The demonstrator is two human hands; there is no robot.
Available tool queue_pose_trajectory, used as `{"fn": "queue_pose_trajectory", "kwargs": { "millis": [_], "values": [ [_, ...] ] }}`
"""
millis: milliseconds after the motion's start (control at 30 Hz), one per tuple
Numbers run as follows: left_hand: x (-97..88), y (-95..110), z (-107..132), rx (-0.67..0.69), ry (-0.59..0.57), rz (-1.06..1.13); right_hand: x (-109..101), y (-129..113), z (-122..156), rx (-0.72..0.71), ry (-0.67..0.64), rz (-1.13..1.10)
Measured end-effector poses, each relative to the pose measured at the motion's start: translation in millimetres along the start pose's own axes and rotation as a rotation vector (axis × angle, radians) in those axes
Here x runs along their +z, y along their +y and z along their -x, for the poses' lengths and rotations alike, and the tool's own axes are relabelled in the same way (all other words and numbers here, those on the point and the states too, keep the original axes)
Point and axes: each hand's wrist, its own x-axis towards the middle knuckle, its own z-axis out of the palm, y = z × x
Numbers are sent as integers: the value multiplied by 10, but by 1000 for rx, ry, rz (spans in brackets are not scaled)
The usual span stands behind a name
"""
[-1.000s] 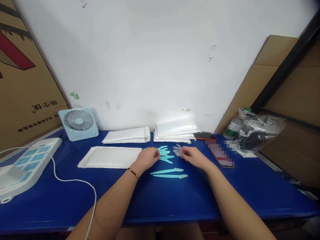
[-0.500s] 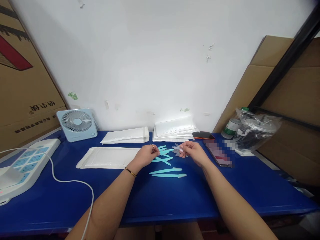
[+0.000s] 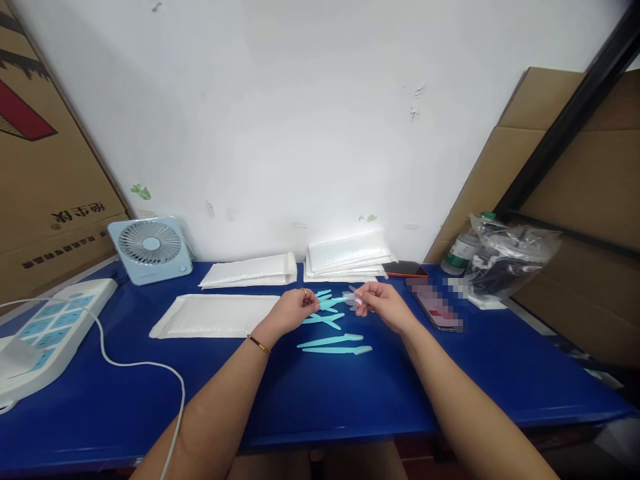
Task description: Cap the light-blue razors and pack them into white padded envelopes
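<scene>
My left hand (image 3: 295,311) pinches the handle of a turquoise eyebrow razor (image 3: 334,301), whose tip points right. My right hand (image 3: 381,305) is closed, thumb and fingertips together, around a small clear plastic cover (image 3: 351,300) at the razor's blade end. Whether the cover sits on the blade or only touches it I cannot tell. Beneath and beside my left fingers lie several loose turquoise razors (image 3: 325,319), partly hidden. Nearer to me two more eyebrow razors (image 3: 337,349) lie side by side. Other clear covers lie behind my right fingertips, mostly hidden.
White padded envelopes (image 3: 215,316) lie left, with a stack of more envelopes (image 3: 345,257) by the wall. A small fan (image 3: 153,247) and a power strip (image 3: 60,320) with a cable stand left. Phones (image 3: 433,303), a bottle (image 3: 457,253) and a plastic bag (image 3: 520,257) are right.
My right hand has moved slightly left, bringing the clear cover to the razor's tip. My left hand stays nearly still. The view has shifted slightly.
</scene>
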Motion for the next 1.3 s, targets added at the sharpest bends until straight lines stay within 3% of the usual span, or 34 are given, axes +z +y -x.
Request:
{"fn": "queue_pose_trajectory", "kwargs": {
  "millis": [133, 233, 333, 433, 533, 667, 933, 1100, 1300],
  "values": [
    [11, 39, 11, 16, -28, 16, 99, -3, 25, 33, -100, 31],
    [18, 106, 57, 13, -115, -2, 39, -39, 31, 65, -190, 150],
    [22, 176, 117, 6, -214, -93, -186, -62, 15, -15, -17, 425],
    [10, 196, 137, 15, -149, -251, -405, -21, -9, -79, 142, 789],
    [-19, 162, 105, 28, -46, -420, -455, 69, -35, -49, 63, 1008],
    [-41, 119, 62, 29, -100, -514, -356, 142, -52, -56, 41, 1165],
    [-31, 121, 83, 66, -95, -538, -224, -4, 50, -170, -87, 878],
    [-2, 116, 93, 90, -115, -458, -159, -16, 53, -211, -102, 858],
    [37, 143, 86, 112, -113, -550, -147, -11, 43, -276, -165, 851]
  ]
}}
